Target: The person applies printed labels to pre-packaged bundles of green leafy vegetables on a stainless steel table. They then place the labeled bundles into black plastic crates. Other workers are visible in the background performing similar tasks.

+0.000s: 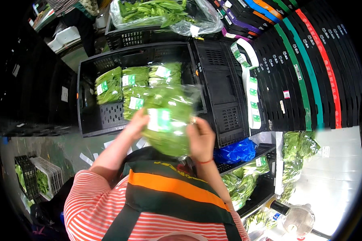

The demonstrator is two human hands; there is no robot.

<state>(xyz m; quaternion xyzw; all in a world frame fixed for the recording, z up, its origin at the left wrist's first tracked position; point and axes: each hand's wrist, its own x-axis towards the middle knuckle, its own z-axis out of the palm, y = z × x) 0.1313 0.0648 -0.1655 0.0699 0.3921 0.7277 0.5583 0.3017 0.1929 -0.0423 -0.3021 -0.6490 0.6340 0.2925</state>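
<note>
Between my two hands is a clear bag of leafy greens (171,138) with a white and green label, slightly blurred by motion. My left hand (139,120) grips its left side, and my right hand (201,138) closes on its right side. The bag is held over the near edge of a black crate (102,130). Inside that crate lie several similar labelled bags, among them one bag of greens (108,86) at the left and another bag of greens (167,74) at the back right. The held bag partly hides a bag below it.
A strip of green and white labels (253,98) hangs over black folded crates (225,80) at right. Tall crate stacks (301,72) stand beyond. Behind is a lined crate of loose greens (153,14). A blue plastic bag (237,152) and more bagged greens (245,176) sit at near right.
</note>
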